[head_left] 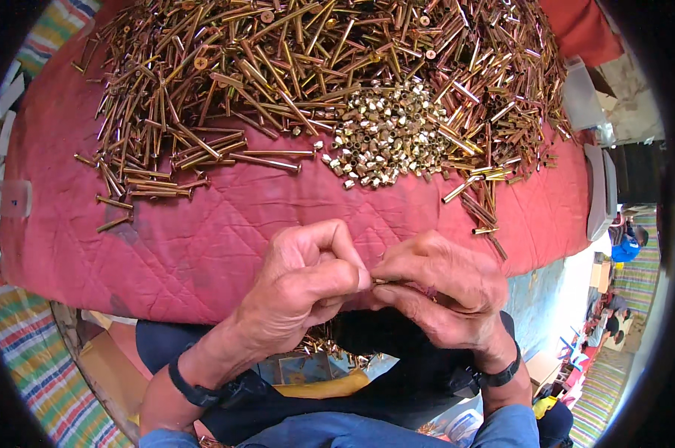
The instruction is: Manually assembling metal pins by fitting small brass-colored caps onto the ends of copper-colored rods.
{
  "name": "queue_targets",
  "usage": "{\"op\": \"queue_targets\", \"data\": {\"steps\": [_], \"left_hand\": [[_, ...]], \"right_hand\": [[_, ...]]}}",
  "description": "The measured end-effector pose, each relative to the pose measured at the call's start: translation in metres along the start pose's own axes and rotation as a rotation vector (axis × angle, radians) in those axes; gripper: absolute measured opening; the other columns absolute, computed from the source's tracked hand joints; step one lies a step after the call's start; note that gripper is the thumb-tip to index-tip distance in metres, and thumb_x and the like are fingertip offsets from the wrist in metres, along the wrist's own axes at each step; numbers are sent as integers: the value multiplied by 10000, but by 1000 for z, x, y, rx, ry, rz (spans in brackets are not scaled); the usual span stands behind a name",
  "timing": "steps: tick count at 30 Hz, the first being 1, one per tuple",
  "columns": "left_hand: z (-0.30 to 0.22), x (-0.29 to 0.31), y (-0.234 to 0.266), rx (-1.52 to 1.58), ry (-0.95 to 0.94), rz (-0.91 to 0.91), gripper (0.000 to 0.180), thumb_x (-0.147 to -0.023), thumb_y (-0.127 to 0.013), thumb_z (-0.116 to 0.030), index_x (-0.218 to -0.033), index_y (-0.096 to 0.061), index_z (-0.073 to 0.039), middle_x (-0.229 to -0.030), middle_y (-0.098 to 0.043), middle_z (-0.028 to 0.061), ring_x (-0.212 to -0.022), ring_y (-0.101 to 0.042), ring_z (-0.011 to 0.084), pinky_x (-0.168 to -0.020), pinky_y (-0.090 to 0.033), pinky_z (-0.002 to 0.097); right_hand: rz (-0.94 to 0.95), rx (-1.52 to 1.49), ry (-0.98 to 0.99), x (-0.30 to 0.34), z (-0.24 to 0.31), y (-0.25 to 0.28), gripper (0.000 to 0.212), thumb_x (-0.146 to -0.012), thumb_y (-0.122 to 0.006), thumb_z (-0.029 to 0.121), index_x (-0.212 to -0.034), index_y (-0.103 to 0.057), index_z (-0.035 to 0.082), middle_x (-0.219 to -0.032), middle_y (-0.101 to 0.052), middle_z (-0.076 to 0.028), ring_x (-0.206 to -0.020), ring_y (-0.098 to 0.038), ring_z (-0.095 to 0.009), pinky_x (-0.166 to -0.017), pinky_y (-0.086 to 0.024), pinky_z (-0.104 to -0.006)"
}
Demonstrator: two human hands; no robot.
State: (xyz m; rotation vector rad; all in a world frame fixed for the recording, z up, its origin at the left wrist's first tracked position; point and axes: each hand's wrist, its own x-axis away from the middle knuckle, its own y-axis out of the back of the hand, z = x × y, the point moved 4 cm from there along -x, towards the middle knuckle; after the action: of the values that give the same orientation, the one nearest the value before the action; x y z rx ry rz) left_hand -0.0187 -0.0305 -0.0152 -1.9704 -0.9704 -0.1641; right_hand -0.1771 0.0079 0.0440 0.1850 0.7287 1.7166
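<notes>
My left hand [307, 280] and my right hand [445, 287] meet over the near edge of the red quilted cloth [203, 261]. Thumb and forefinger are pinched on each side, tip to tip. A sliver of a small brass-coloured metal piece [380, 282] shows at the right fingertips; the fingers hide the rest of it. What the left fingers grip, if anything, cannot be made out. Beyond them lies a heap of small cone-shaped nuts [389, 134]. Behind it and to its left spreads a big pile of long golden screws [195, 82], with thin metal tubes [501, 82] on the right.
A clear plastic jar [13, 198] stands at the left edge, and a translucent tub [600, 190] at the right. More metal pieces [326, 345] lie below, between my legs. Cardboard [113, 366] is at lower left. Other people [627, 243] sit far off right.
</notes>
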Motion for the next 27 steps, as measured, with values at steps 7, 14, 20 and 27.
{"op": "queue_targets", "data": {"steps": [7,14,20,27], "left_hand": [[1,2,1,31,2,16,128,-837,-646,-33,-805,-523,-43,-593,-462,-20,-422,-287,28,-380,-184,235],[3,2,-1,-64,-60,9,133,-827,-659,-49,-805,-528,-39,-601,-476,-16,-429,-295,30,-389,-185,235],[1,1,-1,14,-38,19,125,-831,-655,-42,-802,-533,-37,-591,-470,-17,-422,-284,32,-381,-179,241],[0,2,2,76,-17,24,88,-837,-657,-36,-804,-575,-32,-607,-502,-30,-471,-362,12,-410,-228,207]], "right_hand": [[-12,91,30,6,3,-3,307,-794,-780,2,-1088,-692,16,-945,-699,-120,-790,-703,-263,-624,-562,-336],[114,60,-105,7,2,-4,106,-904,-667,52,-1005,-665,20,-794,-615,-93,-609,-614,-221,-500,-480,-342],[-50,-272,-415,22,-12,9,502,-1040,-413,387,-750,-600,22,-695,-616,-92,-575,-601,-186,-513,-454,-310],[-85,30,-156,6,4,5,273,-771,-833,46,-1015,-716,12,-873,-699,-119,-756,-712,-227,-628,-554,-315]]}}
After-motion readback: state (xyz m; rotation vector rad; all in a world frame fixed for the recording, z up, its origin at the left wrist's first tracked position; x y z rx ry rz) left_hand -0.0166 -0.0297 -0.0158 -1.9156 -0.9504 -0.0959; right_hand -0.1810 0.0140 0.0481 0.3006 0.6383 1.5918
